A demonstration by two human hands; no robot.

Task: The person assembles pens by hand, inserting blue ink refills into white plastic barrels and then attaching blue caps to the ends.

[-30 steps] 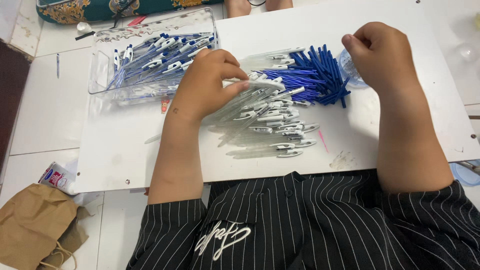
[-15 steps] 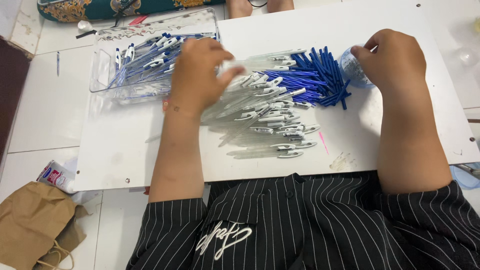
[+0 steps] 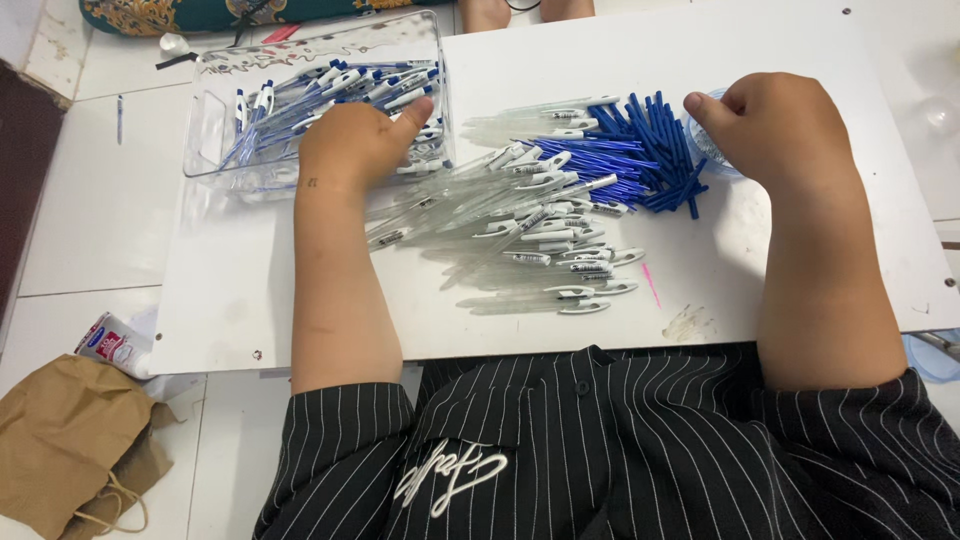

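Note:
My left hand (image 3: 360, 145) reaches over the near wall of a clear plastic tray (image 3: 215, 150) that holds several finished blue-and-white pens (image 3: 330, 90). Its fingers are curled under and hidden, so I cannot tell whether it holds a pen. On the white board (image 3: 250, 290) lies a heap of clear pen barrels with white clips (image 3: 540, 235). Behind the heap is a pile of blue refills (image 3: 640, 150). My right hand (image 3: 775, 125) is closed around a small clear cup (image 3: 712, 155) just right of the refills.
A crumpled brown paper bag (image 3: 65, 440) and a small white packet (image 3: 110, 340) lie on the tiled floor at the lower left. A single pen (image 3: 119, 105) lies left of the tray. A patterned cushion (image 3: 200, 12) runs along the far edge.
My left hand has left the heap of clear barrels and moved up and left to the tray. My right hand has stayed at the small cup beside the refills.

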